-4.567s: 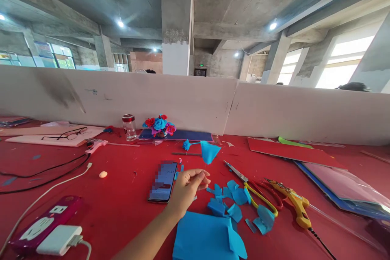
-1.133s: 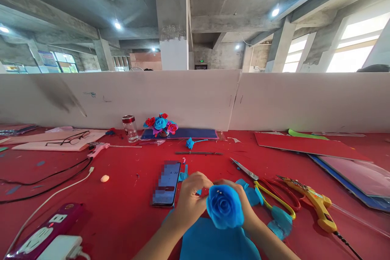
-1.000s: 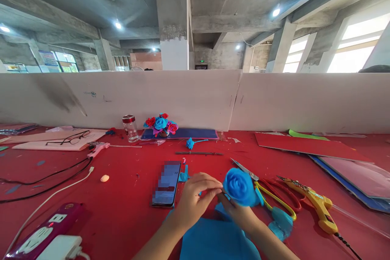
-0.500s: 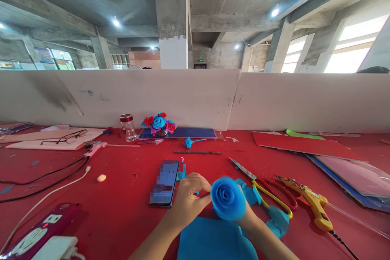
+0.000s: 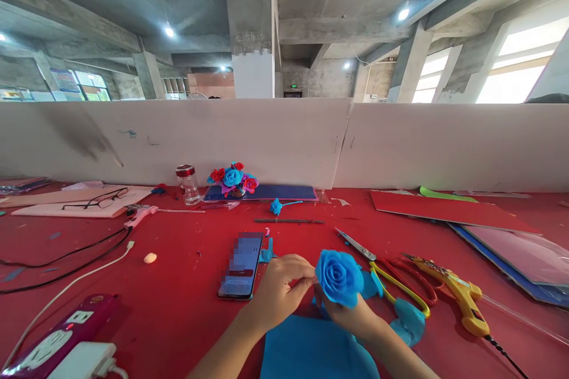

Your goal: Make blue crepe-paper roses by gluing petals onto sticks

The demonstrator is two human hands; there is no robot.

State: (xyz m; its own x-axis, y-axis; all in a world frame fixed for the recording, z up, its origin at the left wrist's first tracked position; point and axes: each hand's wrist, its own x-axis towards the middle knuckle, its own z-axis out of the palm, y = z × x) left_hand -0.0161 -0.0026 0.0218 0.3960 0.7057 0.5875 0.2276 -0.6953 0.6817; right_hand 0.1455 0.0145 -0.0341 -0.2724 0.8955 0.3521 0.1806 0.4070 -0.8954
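near the front edge of the red counter (image 5: 178, 260), the right hand (image 5: 351, 315) grips a blue paper rose (image 5: 338, 276) from below while the left hand (image 5: 278, 291) pinches its base. a phone (image 5: 240, 265) lies just left; scissors (image 5: 391, 278) lie right.

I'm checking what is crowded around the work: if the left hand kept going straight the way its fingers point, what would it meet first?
The left hand points right, so probably the blue paper rose held by the right hand; its fingertips look nearly there.
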